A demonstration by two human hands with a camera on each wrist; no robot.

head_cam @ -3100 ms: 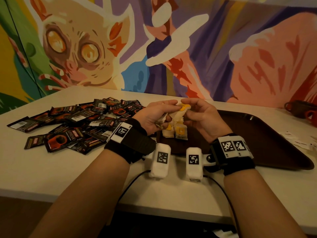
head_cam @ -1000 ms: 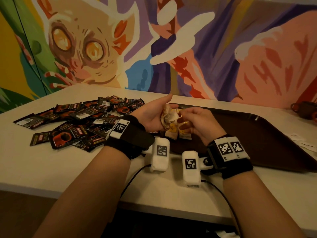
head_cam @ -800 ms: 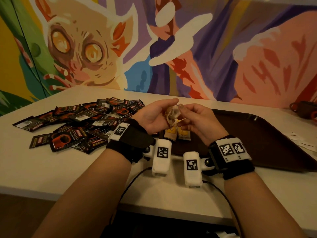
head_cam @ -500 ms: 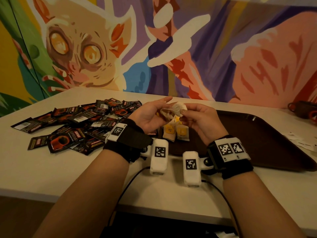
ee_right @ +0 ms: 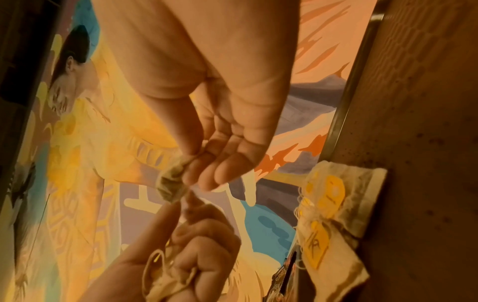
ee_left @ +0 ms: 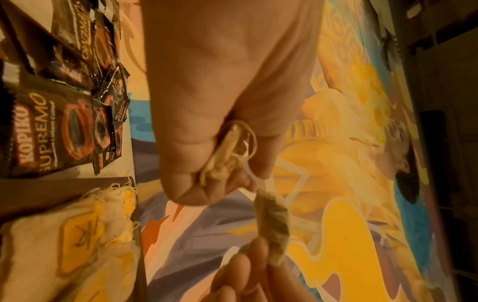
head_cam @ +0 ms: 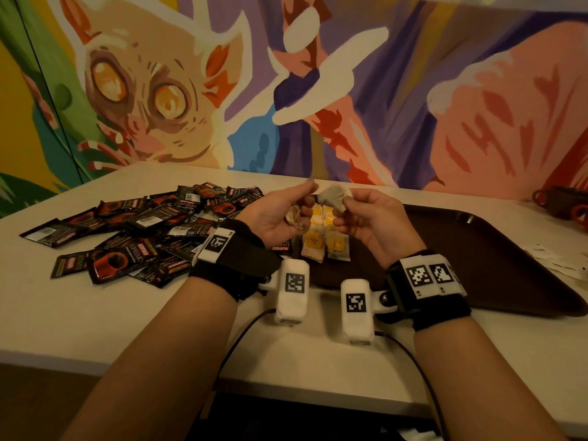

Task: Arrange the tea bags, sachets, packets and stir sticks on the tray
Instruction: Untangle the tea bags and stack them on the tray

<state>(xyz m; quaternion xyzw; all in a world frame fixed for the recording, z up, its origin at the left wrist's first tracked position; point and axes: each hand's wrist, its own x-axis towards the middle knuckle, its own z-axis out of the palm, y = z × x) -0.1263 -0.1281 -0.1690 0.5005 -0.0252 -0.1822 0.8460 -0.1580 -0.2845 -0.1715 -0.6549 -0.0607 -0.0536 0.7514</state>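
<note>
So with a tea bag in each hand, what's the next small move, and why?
Probably lower the right hand and lay its tea bag beside the tea bags on the tray. It's pinched clear of the left hand's crumpled bag, above that row.

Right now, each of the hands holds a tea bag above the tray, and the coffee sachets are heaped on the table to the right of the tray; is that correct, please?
Nearly. The coffee sachets are heaped to the left of the tray, not the right, as the head view shows. The rest stands: the left hand holds one tea bag and the right hand another.
</note>
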